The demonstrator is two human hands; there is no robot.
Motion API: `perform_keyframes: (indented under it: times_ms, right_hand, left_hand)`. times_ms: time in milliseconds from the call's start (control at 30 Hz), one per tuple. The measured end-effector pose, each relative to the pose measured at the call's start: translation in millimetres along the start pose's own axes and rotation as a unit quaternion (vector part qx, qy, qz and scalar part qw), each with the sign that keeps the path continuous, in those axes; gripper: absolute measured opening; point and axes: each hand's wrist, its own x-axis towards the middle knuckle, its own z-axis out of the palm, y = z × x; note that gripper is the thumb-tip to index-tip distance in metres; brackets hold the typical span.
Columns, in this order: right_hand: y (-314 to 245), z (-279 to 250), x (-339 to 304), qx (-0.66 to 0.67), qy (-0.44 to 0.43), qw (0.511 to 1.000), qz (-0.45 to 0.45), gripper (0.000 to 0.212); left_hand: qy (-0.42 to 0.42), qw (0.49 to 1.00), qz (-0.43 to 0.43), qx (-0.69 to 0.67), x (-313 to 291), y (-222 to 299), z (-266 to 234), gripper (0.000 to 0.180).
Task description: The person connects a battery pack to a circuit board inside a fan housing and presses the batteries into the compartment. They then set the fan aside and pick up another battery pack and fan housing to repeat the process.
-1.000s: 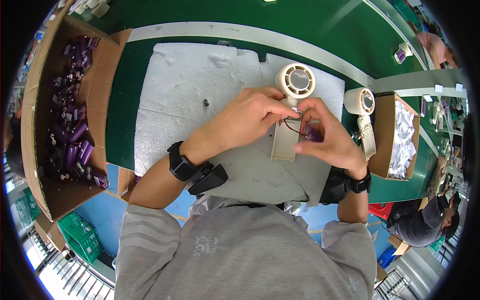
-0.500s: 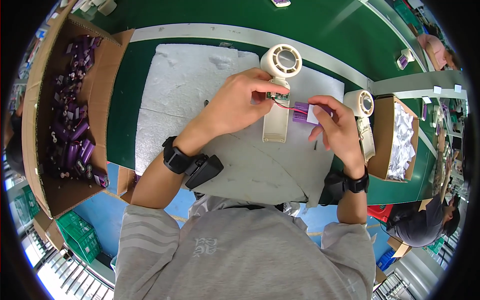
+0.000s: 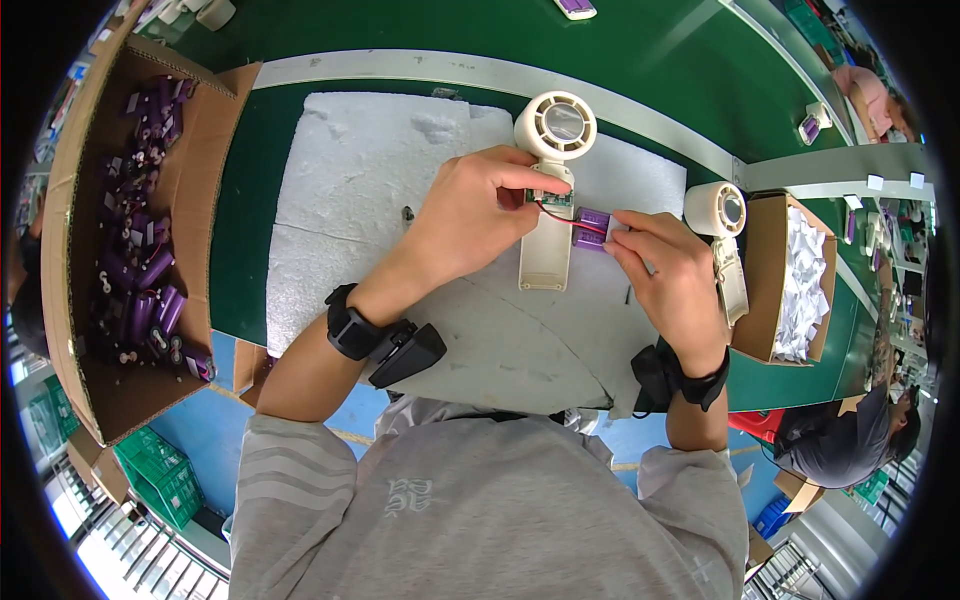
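The cream fan (image 3: 544,245) lies over the foam sheet (image 3: 360,180), a little toward 1 o'clock from its middle, its handle open to view. Its long axis runs almost straight from 12 to 6 (leaning a hair toward 1 at the top), with the round head at 12 and the squared handle end at 6. The left hand (image 3: 472,208), coming in from 8 o'clock, grips the upper handle with thumb and forefinger beside the green circuit board (image 3: 556,198). The right hand (image 3: 672,268), reaching in from 4, pinches the 3 o'clock end of the purple battery pack (image 3: 594,216), whose paired cells lie along a 9-to-3 line, crosswise to the handle. Its other end is just beside the handle (whether they touch, I cannot tell). A red wire (image 3: 562,217) slopes from the board toward 4, reaching the pack.
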Motion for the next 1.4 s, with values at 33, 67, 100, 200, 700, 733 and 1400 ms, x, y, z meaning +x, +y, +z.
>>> perform_keyframes:
  times_ms: [33, 67, 100, 200, 700, 733, 1400]
  right_hand:
    - [-0.8, -0.2, 0.0, -0.011, -0.001, 1.000, -0.003, 0.015]
    - [-1.6, -0.3, 0.0, -0.022, -0.001, 1.000, -0.007, 0.015]
    - [-2.2, -0.3, 0.2, -0.032, -0.002, 0.999, -0.010, 0.015]
    - [-4.2, 0.6, 1.4, -0.055, -0.002, 0.998, -0.025, 0.015]
    - [0.9, -3.8, 2.5, -0.045, -0.026, 0.999, -0.014, 0.015]
    - [0.9, -3.7, 2.4, -0.049, -0.024, 0.998, -0.018, 0.014]
    - [-5.5, -2.4, 9.8, -0.051, -0.028, 0.998, 0.039, 0.009]
  left_hand:
    - [0.002, 1.000, 0.005, -0.002, 0.3, -0.6, 0.3, 0.034]
    - [0.004, 1.000, 0.009, -0.004, 0.6, -1.1, 0.5, 0.034]
    - [0.007, 1.000, 0.014, -0.006, 0.4, -1.4, 0.7, 0.033]
    - [0.001, 1.000, 0.014, -0.008, 0.3, -1.3, 0.5, 0.033]
    - [-0.037, 0.999, -0.021, -0.026, 0.4, 0.9, -1.2, 0.036]
    - [-0.030, 0.999, -0.019, -0.029, 0.6, 1.5, -0.8, 0.035]
    - [-0.023, 0.999, 0.024, -0.010, 5.2, -15.0, -0.3, 0.032]
